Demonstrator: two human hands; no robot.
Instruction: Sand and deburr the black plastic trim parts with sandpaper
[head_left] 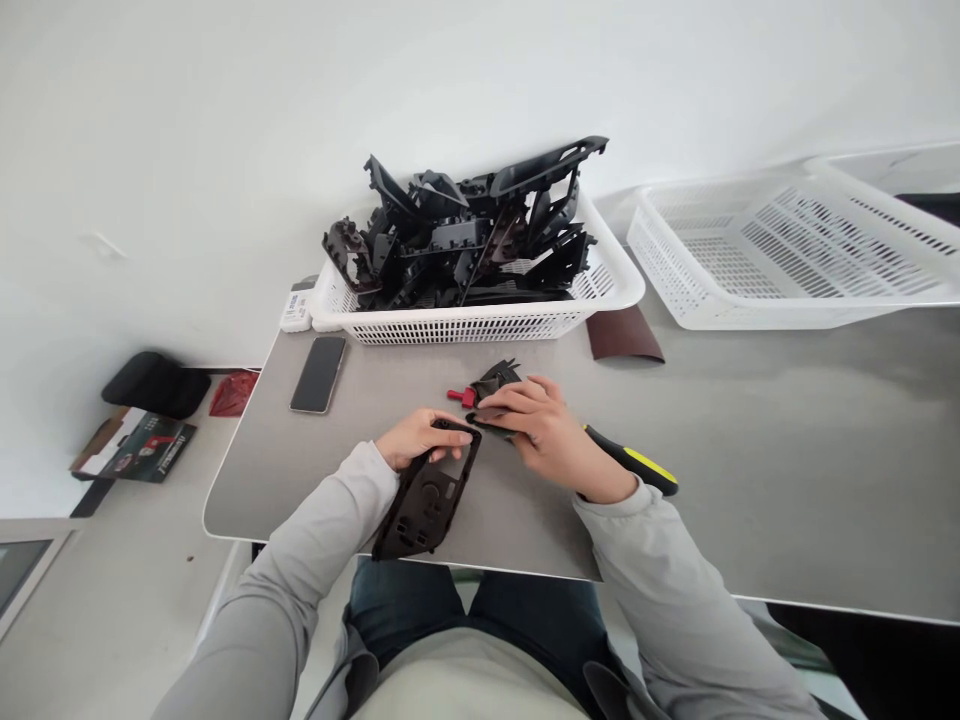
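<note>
A dark brown plastic panel (pixel 430 500) with cut-outs is held at its upper end by my left hand (pixel 426 440), its lower end at the table's front edge. My right hand (pixel 541 425) has its fingers together on a small dark piece (pixel 495 424) just right of the panel's top corner. Beyond these fingers lies a dark crumpled item (pixel 496 378), with a small red clip-like object (pixel 462 398) at its left. A black and yellow handle (pixel 637 462) sticks out past my right wrist; its far end is hidden under the hand.
A white basket (pixel 480 326) full of black plastic parts stands at the back. Another white basket (pixel 765 310) is at the right. A phone (pixel 319 374) lies at the left, a brown sheet (pixel 624 336) near the first basket. The grey table (pixel 750 450) ends close to my body.
</note>
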